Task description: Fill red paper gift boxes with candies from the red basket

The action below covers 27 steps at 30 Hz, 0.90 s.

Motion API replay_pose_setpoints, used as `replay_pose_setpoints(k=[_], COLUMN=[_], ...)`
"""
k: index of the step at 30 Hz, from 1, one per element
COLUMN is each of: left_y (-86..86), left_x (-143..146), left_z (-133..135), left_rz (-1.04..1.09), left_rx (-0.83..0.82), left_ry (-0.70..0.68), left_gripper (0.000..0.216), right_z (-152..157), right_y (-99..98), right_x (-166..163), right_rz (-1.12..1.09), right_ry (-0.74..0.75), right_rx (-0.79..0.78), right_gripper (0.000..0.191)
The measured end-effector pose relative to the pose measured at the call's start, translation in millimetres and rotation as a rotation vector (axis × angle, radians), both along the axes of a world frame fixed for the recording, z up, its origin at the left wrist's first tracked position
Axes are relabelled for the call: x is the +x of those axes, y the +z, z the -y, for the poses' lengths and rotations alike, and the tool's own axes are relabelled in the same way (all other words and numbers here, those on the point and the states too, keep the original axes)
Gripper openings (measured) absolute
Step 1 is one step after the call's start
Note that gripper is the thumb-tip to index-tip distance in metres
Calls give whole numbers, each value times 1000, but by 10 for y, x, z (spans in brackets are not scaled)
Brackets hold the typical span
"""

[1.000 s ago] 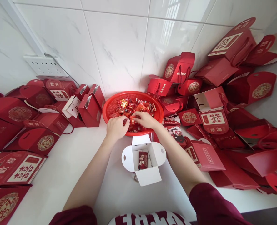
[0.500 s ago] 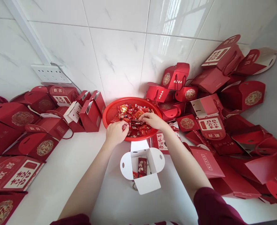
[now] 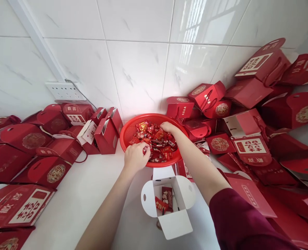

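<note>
A red plastic basket holds a heap of small red-wrapped candies, one of them shiny gold and red. At the basket's near left rim, my left hand is closed, with a red-wrapped candy showing between thumb and forefinger. My right hand reaches over the far right part of the heap, fingers bent down; their tips and anything in them are hidden. Just in front of the basket stands an opened gift box, white inside, its flaps spread. Red packets lie in it.
Red gift boxes are lined up along the left side. On the right, many more boxes are piled against the wall and reach close to my right arm. A socket strip with a cable is on the tiled wall.
My right hand has moved farther back in the basket. My left hand stays at the near left rim. The view has shifted, and a red packet in the box shows more fully.
</note>
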<state>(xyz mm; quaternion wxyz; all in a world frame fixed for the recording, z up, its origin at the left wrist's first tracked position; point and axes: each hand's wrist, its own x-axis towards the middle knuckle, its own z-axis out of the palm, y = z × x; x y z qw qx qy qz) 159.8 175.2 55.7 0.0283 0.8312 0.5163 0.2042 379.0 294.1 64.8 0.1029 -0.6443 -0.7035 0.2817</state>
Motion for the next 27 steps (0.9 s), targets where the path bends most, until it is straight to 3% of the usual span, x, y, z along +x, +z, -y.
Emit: replay_pose_setpoints(k=[8, 10, 13, 17, 21, 27], left_y=[8, 10, 12, 14, 17, 18], left_x=[35, 32, 26, 29, 36, 37], left_z=[8, 4, -4, -2, 1, -2], left_rz=[-7, -10, -10, -10, -7, -11], left_rx=[-18, -17, -12, -9, -11, -13], left_ry=[10, 14, 17, 12, 13, 15], left_gripper=[26, 26, 27, 27, 27, 28], right_z=[308, 285, 160, 2, -52, -66], right_y=[20, 23, -41, -201, -319, -351], right_x=[1, -6, 30, 148, 201, 205], right_rz=[-393, -455, -383, -177, -28, -51], right_ry=[408, 332, 19, -199, -216, -55], right_rx=[-406, -264, 54, 103, -2, -113], right_gripper=[35, 33, 34, 29, 30, 31])
